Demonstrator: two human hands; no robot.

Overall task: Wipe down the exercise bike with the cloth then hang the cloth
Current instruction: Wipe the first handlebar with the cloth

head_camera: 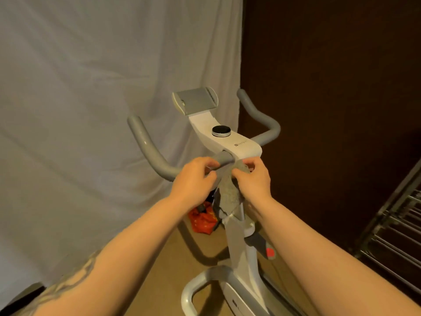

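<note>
- Centrally placed: white exercise bike with grey foam handlebars (pixel 227 142), standing on tan carpet floor (pixel 173 254).
- Draped over the near grey handlebar stub, hanging down beside the white stem: grey fluffy cloth (pixel 230 192).
- Left hand (pixel 193 179): fingers curled round the handlebar, just beside the cloth.
- Right hand (pixel 252 179): fingers pinching the cloth's top fold.
- At the right edge: metal drying rack (pixel 394 229).

Smooth white plastic exercise bike frame (pixel 239 254) at centre, matt grey foam-like handlebar (pixel 148 149); fuzzy grey terry cloth (pixel 230 192) below; creased pale fabric sheet (pixel 91 87) left; shiny metal rack (pixel 396 226) lower right.
</note>
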